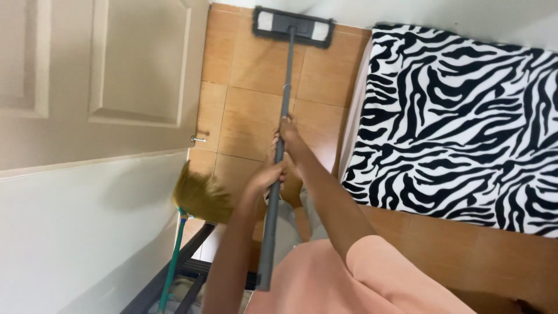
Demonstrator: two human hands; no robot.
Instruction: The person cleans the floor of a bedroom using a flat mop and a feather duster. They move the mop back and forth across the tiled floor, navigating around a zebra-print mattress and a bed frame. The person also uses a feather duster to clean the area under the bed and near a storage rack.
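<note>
A flat mop with a grey head (293, 26) rests on the brown tiled floor (256, 110) by the far wall. Its long grey handle (283, 87) runs back toward me. My right hand (287, 132) grips the handle higher up, toward the mop head. My left hand (265, 177) is wrapped around the handle just below it. Both arms reach forward over my peach-coloured top.
A bed with a black-and-white zebra-striped cover (459, 122) stands to the right. A cream panelled door (116, 70) and wall are on the left. A straw broom with a green handle (195, 203) leans by a dark metal frame (174, 273).
</note>
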